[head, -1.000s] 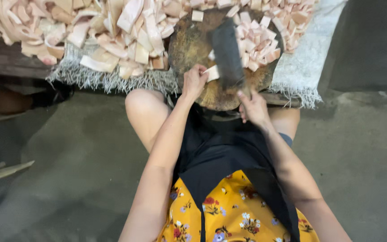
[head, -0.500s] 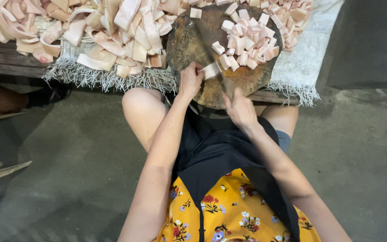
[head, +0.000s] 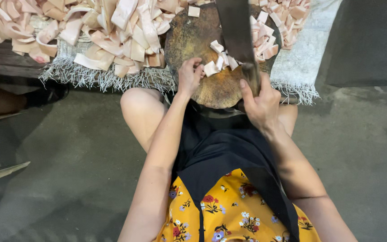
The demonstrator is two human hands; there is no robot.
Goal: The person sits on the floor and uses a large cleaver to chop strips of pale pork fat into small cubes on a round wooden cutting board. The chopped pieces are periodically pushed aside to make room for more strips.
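Right now the left hand (head: 189,75) pinches a pale strip (head: 211,68) flat on the round chopping block (head: 193,40), its long axis running away from the fingers toward the cleaver (head: 237,33). The right hand (head: 260,101) is wrapped tight round the cleaver handle, blade just beside the strip's far end.
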